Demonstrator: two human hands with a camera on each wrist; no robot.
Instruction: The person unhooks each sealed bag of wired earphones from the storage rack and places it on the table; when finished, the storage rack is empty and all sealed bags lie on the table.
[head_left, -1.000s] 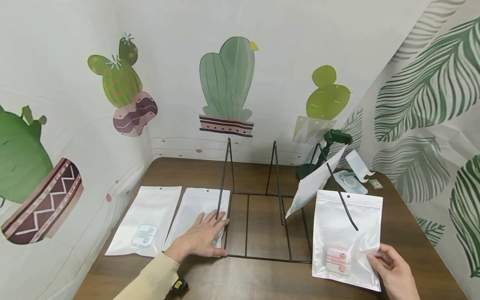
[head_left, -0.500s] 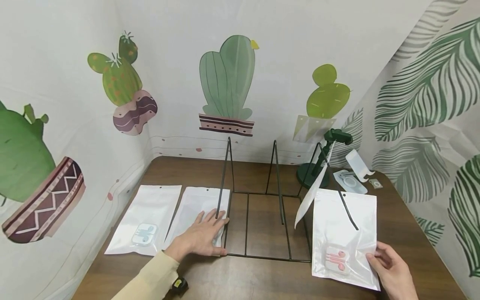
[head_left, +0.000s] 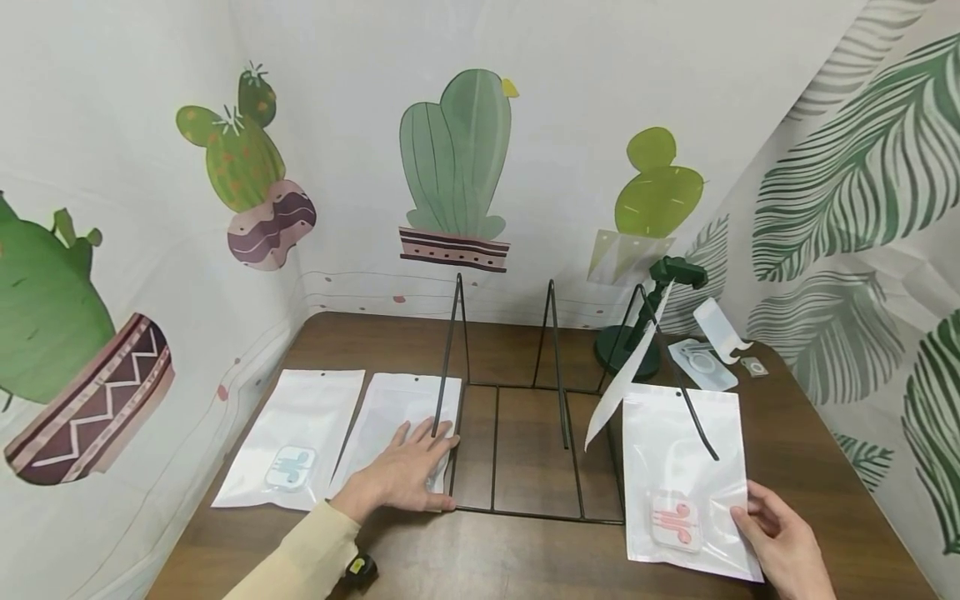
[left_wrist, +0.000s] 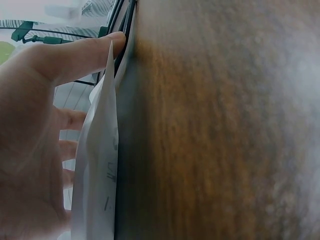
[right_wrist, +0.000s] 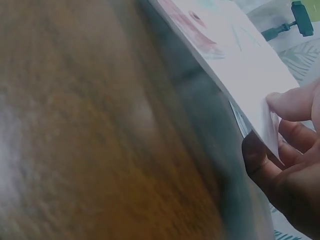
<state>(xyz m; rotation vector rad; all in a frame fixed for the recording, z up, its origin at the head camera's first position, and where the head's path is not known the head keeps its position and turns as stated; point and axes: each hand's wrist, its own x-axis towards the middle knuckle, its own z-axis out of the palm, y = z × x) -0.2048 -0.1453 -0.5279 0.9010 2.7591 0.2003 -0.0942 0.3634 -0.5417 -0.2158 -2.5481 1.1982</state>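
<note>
My right hand point(head_left: 783, 537) pinches the lower right edge of a white zip pouch point(head_left: 675, 437) with pink earphones in a clear case point(head_left: 675, 521) showing near its bottom. In the right wrist view, thumb and fingers sit on both faces of that pouch. This pouch is at the right end of a black wire rack point(head_left: 536, 516), behind its last slanted wire. A second white pouch point(head_left: 627, 379) leans in the rack, nearly edge-on. My left hand point(head_left: 408, 473) rests spread on another white pouch point(head_left: 397, 396), fingertips and thumb at the rack's left side.
A white pouch with blue earphones point(head_left: 300, 417) lies at the far left. Behind the rack's right end stand a green clamp stand point(head_left: 618, 350) and a white phone holder point(head_left: 718, 331). A small black item point(head_left: 360, 572) lies near my left sleeve.
The pouch in my right hand has shifted slightly, its top edge moving left. The leaning pouch has swung from a broader view to nearly edge-on. My left hand stays in place.
</note>
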